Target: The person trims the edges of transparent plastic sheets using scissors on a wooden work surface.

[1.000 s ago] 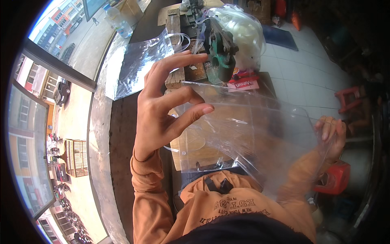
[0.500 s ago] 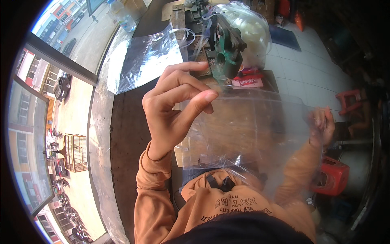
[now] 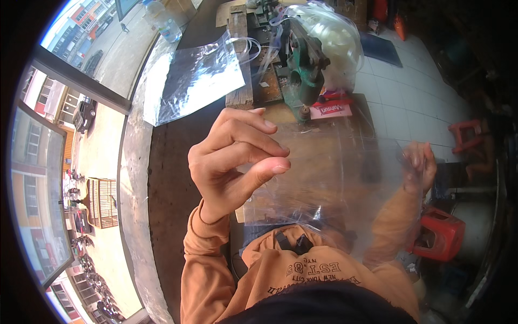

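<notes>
A large, flat, see-through plastic bag (image 3: 324, 173) is stretched between my two hands in front of my chest. My left hand (image 3: 232, 159) is pinched, thumb against fingertips, at its left upper edge. At the far side of the bag, my right hand (image 3: 419, 166) is closed on the right edge, partly veiled by the film. The bag's lower part hangs over my lap and right forearm, with creases and glare. Through the film shows the brown wooden worktop (image 3: 307, 154). Beyond my left hand stands a green metal hand press (image 3: 306, 70).
Shiny clear plastic (image 3: 194, 81) with looped handles lies at the bench's left, near a water bottle (image 3: 164, 24). A bulging bag of pale strips (image 3: 337, 40) sits behind the press, a pink packet (image 3: 330, 108) beside it. Red plastic stools (image 3: 440, 232) stand on the right.
My left hand has come down toward me, still pinched, and the bag's upper edge has dropped with it. My right hand has shifted slightly to the left.
</notes>
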The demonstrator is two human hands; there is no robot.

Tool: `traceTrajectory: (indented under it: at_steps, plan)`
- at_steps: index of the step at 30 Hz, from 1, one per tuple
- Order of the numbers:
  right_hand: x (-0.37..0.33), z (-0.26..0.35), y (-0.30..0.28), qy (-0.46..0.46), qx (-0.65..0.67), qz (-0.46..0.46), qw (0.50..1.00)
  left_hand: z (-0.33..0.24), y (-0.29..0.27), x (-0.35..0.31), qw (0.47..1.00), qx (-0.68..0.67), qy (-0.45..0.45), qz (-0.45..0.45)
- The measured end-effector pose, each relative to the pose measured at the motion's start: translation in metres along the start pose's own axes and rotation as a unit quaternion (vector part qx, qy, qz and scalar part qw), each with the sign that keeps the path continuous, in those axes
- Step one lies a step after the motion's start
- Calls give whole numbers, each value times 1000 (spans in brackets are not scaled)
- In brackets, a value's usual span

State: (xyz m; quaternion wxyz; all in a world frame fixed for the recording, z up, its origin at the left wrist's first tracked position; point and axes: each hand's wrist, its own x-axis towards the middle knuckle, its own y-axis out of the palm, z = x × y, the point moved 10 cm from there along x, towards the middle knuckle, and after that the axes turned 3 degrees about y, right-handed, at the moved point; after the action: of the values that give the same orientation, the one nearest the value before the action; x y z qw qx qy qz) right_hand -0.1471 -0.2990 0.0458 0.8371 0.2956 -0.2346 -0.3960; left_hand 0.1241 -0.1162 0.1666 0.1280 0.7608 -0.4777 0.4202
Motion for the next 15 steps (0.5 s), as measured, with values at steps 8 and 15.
traceTrajectory:
  at_steps: [8, 15]
  plan:
    - [-24, -6, -17, -69, 128, 57, 988, 41, 30, -41, 879, -375, -290, -54]
    - [-29, 1, 2, -120, -100, 80, 984, 38, 49, -65, 793, -383, -473, 17]
